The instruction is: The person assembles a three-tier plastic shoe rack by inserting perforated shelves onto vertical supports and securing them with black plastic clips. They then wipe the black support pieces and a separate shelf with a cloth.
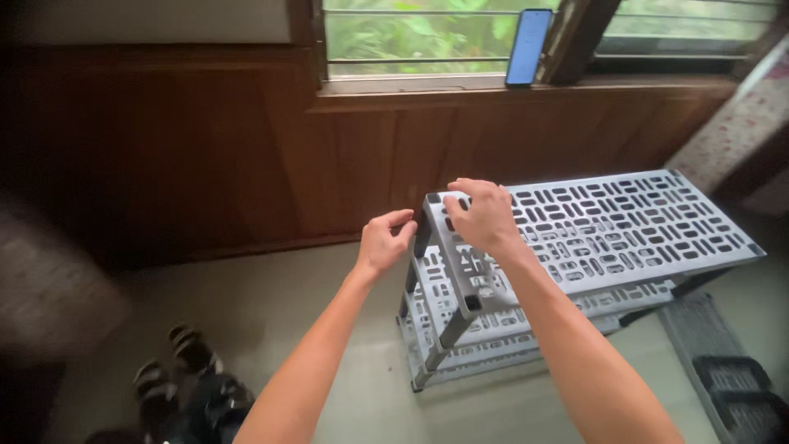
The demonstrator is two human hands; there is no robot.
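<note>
A grey slotted plastic shelf rack [592, 234] stands on the pale floor [271, 304] below a wood-panelled wall [370, 156], its tiers joined by dark corner posts. The right hand [485, 215] rests on the top tier's near-left corner, fingers curled down on the slotted surface. The left hand [385, 242] hovers just beside that corner, fingers half curled and holding nothing. A phone [528, 47] leans upright on the window sill [526, 86].

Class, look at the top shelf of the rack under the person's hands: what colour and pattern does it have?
Light grey top shelf, pierced with rows of short slots; head view.
</note>
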